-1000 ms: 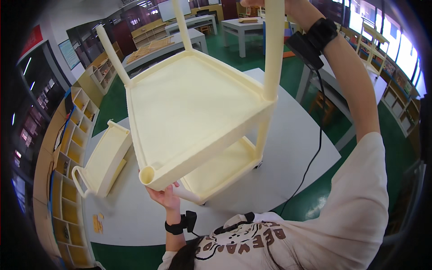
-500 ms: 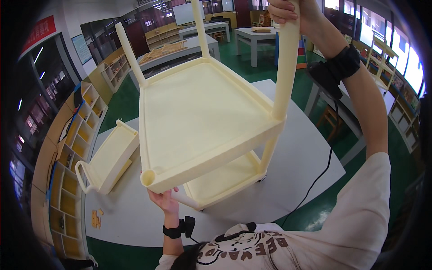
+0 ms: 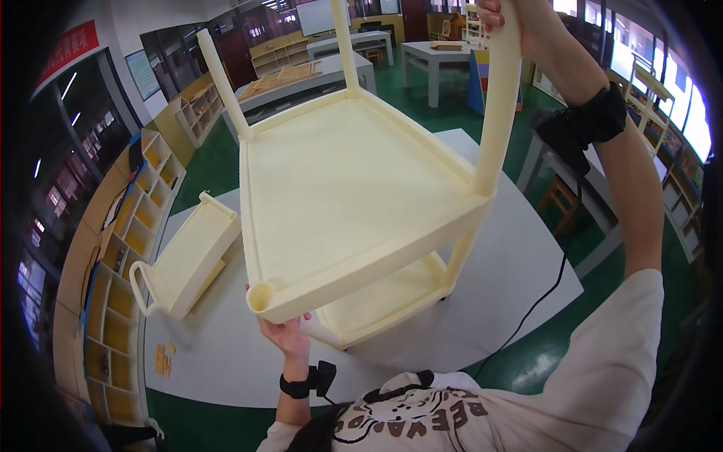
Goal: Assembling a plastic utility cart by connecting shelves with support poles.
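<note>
A cream plastic cart frame stands on the grey-white table in front of me. It has a wide upper tray, a lower shelf and posts at three upper corners; the near-left corner shows an open round socket. My right hand is wrapped round the near-right post, high up at the frame's top edge. Below the socket corner, my left hand grips the tray from underneath, its fingers partly hidden. Another cream tray piece with a curved handle lies to the left.
Small wooden pieces lie on the table's left part. Low shelving runs along the left. A black cable hangs from my right wrist band across the table's right edge. More tables stand farther back.
The view has shifted slightly, and the cart frame sits a little farther right in it. Both hands keep their hold, the right one now nearer the top edge of the picture.
</note>
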{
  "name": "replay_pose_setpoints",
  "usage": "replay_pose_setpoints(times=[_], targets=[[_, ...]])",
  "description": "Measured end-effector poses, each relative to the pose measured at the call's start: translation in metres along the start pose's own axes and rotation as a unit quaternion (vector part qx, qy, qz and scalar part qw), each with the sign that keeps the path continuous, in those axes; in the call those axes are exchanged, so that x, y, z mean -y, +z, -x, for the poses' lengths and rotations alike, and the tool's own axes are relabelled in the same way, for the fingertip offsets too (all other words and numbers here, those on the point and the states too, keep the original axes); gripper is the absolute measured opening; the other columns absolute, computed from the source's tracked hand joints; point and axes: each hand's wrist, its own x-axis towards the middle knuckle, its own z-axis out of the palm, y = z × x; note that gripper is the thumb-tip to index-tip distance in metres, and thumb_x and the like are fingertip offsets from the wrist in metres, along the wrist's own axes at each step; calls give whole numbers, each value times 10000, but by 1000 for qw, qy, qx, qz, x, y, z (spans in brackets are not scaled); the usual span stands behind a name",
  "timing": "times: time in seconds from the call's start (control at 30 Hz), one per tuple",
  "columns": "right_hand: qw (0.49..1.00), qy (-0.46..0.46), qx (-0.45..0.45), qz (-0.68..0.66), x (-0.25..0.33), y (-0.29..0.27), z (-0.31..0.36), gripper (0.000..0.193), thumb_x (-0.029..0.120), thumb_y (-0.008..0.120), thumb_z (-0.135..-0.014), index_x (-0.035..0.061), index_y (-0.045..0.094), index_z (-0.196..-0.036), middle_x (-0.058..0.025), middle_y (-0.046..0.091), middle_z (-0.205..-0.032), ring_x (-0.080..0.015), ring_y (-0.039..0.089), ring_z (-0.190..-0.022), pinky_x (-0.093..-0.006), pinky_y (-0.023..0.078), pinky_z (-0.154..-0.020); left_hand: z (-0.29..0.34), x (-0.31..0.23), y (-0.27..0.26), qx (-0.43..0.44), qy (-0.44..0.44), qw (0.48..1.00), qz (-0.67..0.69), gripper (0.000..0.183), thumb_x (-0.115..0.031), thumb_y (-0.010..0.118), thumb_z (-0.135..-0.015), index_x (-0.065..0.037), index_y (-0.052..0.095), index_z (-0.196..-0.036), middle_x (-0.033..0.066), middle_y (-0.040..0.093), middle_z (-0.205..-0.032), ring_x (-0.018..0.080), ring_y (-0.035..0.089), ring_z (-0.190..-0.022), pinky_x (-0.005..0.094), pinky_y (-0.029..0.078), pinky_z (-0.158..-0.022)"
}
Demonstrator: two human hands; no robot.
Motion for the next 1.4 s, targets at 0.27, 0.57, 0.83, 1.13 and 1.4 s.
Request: replay_pose_setpoints(times=[0.27,0.57,0.83,1.13,1.4], targets=[[957,-104,-196,187,14,-1,-3,78,83,476,-722,15,450,-695,-8,393,-499,-99,356,-373,-223,337,-373,16,-3,38,16,-34,999,28,783,44,516,-676,-37,64,-1310,114,438,-1075,151,499,-673,252,434,-512],[898,-166,-291,285,-2,-71,-44,206,165,490,-732,-32,541,-701,-74,492,-526,-177,482,-442,-312,398,-405,56,4,74,62,-9,998,-9,801,7,587,-704,76,31,-1277,153,466,-1071,191,508,-910,285,393,-803],[783,-227,-330,476,-11,-106,-83,280,253,493,-724,-13,571,-684,-113,557,-561,-199,561,-512,-321,442,-472,59,-2,91,86,14,996,-17,787,11,598,-708,115,43,-1256,170,529,-967,212,541,-861,301,423,-763],[869,-168,-291,364,13,-67,-19,230,232,500,-738,8,555,-742,-75,520,-576,-167,512,-518,-296,416,-481,46,-6,66,112,13,993,-43,825,32,566,-685,3,18,-1301,85,519,-896,121,519,-685,242,455,-624],[948,-87,-200,231,14,-67,3,289,203,506,-770,5,476,-978,-86,501,-753,-179,501,-669,-309,451,-599,34,-17,43,77,4,996,-33,785,51,506,-669,-59,66,-1310,121,437,-1053,160,519,-672,273,460,-521]])
